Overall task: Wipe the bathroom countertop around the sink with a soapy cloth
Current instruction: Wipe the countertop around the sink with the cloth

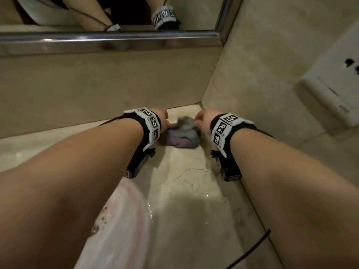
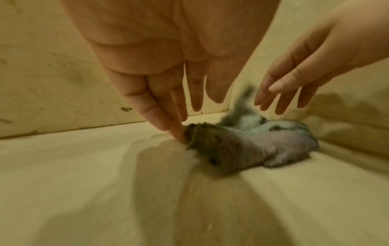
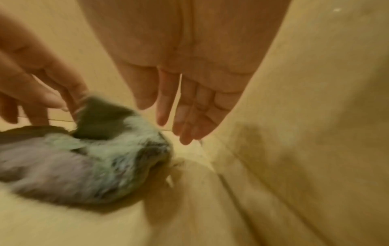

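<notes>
On countertop (image 1: 186, 191) corner, crumpled grey-lilac cloth (image 1: 184, 134)

Crumpled grey-lilac fuzzy cloth (image 2: 250, 141) lies on the beige stone countertop (image 2: 84, 166), bunched close to the corner where the beige back wall (image 2: 52, 74) meets the side wall. Left hand (image 2: 168, 63) comes in from the top, fingers straight and pointing down; one fingertip (image 2: 179, 136) touches the cloth's dark left edge. Right hand (image 2: 311, 71) enters from upper right, fingers extended and loose, just above the cloth's raised, blurred flap. Contact there: cannot tell.
</notes>
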The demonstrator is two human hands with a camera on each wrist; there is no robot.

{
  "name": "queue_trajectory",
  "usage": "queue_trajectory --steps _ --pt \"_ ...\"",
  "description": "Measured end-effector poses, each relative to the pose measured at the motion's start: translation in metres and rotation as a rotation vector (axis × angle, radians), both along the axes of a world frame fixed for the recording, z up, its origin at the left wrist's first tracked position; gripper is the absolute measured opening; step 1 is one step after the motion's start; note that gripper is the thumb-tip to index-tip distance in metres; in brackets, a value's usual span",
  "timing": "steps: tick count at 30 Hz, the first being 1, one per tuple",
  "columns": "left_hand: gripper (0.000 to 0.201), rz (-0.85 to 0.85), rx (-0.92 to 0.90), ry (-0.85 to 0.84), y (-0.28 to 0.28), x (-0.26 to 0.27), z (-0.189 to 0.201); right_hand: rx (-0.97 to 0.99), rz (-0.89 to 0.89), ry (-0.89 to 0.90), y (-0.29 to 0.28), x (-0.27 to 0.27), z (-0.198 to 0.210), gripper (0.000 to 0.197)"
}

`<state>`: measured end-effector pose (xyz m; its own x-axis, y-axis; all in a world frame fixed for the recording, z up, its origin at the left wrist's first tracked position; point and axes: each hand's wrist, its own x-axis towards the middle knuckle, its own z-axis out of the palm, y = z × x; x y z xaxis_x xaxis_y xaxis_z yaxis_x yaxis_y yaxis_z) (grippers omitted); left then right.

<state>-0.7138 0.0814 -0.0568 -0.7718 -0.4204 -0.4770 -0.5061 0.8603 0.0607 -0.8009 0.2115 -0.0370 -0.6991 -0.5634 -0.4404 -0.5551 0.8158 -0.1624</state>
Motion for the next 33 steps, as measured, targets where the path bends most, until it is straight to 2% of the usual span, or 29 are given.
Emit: queue_trajectory --steps 2,5,8,13,15,18,20,23,26,27,29,31,33 --pt "0.044 -0.012 0.01 0.022 0.003 0.003 -0.002 0.06 0.07 -0.011 0.005 0.007 -0.008 0.037" --pt "0.048 -0.031 0.027 0.079 0.007 0.004 -0.008 -0.016 0.072 -0.009 0.007 0.007 -0.018 0.055" --pt "0.061 -0.011 0.03 0.093 0.009 -0.002 -0.013 -0.081 -0.054 -0.01 -0.001 0.004 -0.022 0.072" --pt "0.047 0.029 0.003 0.073 0.005 -0.014 -0.016 0.021 -0.161 -0.043 -0.014 -0.008 -0.029 0.06" --pt "0.047 0.045 0.015 0.074 0.001 -0.017 -0.017 -0.037 -0.15 -0.096 -0.014 -0.012 -0.027 0.054" --pt "0.047 0.07 0.047 0.09 -0.005 -0.018 -0.013 -0.1 -0.084 -0.068 -0.015 -0.016 -0.017 0.039" --pt "0.044 0.101 0.096 0.1 -0.009 -0.017 -0.007 -0.209 -0.071 -0.086 -0.016 -0.016 -0.011 0.032" --pt "0.032 0.148 0.131 0.167 -0.014 -0.012 0.002 -0.282 0.076 -0.071 -0.01 -0.007 -0.003 0.031" --pt "0.033 0.233 0.157 0.299 -0.015 -0.006 0.01 -0.105 0.276 -0.222 -0.002 0.007 -0.001 0.031" --pt "0.037 0.216 0.168 0.314 -0.013 -0.005 0.012 -0.054 0.289 -0.284 0.0 0.01 0.0 0.028" --pt "0.039 0.12 0.211 0.282 -0.005 -0.003 0.013 -0.082 0.231 -0.349 0.005 0.014 0.003 0.022" --pt "0.043 0.008 0.194 0.167 0.006 0.001 0.008 -0.157 0.145 -0.251 0.008 0.016 0.002 0.018" --pt "0.05 -0.087 0.115 0.062 0.014 0.004 -0.001 -0.159 0.151 -0.074 0.01 0.02 -0.004 0.019"
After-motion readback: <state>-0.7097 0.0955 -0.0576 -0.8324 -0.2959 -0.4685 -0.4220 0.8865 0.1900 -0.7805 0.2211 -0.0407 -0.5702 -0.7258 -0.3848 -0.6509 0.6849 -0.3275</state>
